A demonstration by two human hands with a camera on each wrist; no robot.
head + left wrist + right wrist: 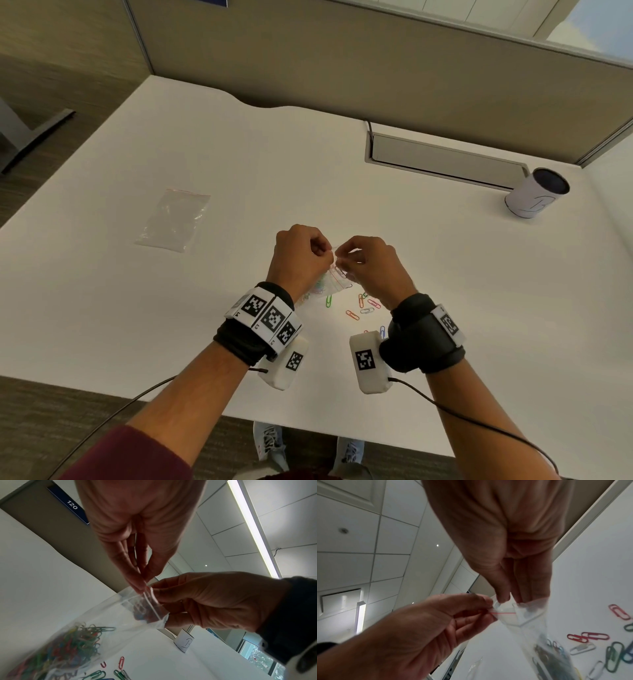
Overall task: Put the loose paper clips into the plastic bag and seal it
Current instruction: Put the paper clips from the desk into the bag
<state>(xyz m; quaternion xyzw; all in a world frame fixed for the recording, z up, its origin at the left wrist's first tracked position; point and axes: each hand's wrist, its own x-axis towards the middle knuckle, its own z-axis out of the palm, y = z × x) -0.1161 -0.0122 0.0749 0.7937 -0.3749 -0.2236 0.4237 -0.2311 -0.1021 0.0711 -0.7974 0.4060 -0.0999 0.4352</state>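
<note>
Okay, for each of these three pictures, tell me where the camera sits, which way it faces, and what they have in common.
Head: worn on the head, looking down at the desk; both forearms, left hand and right hand pinch the bag.
Left wrist: under the left wrist, looking up along the palm to its fingers at the bag's mouth.
Right wrist: under the right wrist, looking up along its fingers.
Shared: both wrist views show the opposite hand, the bag and loose paper clips.

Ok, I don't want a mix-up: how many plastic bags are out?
2: the held bag, pinched at its top by left hand and right hand; the spare bag, flat on the table, to the left.
</note>
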